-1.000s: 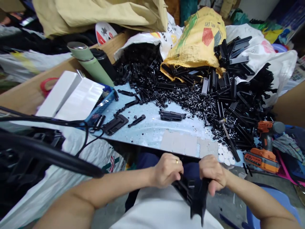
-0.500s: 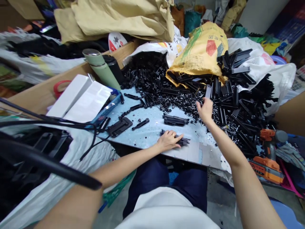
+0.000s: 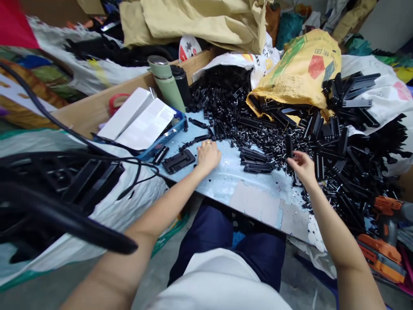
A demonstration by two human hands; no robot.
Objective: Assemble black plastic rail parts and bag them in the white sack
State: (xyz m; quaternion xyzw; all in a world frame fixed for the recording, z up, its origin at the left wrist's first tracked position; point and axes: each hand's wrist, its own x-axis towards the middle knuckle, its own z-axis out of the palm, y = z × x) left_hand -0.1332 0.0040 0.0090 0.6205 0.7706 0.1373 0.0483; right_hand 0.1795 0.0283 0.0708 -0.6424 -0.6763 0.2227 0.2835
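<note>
My left hand (image 3: 209, 156) is on the blue-topped table, its fingers curled down and closed; whatever they hold is hidden beneath them. Just left of it lies a flat black rectangular plastic piece (image 3: 178, 161), and beyond it are small black linked parts (image 3: 197, 140). My right hand (image 3: 303, 168) pinches a dark flat plastic bar (image 3: 288, 147), held upright at the near edge of a heap of screws (image 3: 274, 140). Between the hands, several long black plastic assemblies (image 3: 256, 160) lie side by side.
A yellow woven sack (image 3: 297, 73) spills black toothed bars at the back right. An orange cordless drill (image 3: 383, 237) lies at the right edge. A green flask (image 3: 166, 84) and a blue basket (image 3: 164, 133) with white boxes stand back left. Black cables hang at left.
My left hand has left the assembly at the front edge, which now lies beside the other, and moved left. My right hand has come nearer from the screw heap, with a black bar in it.
</note>
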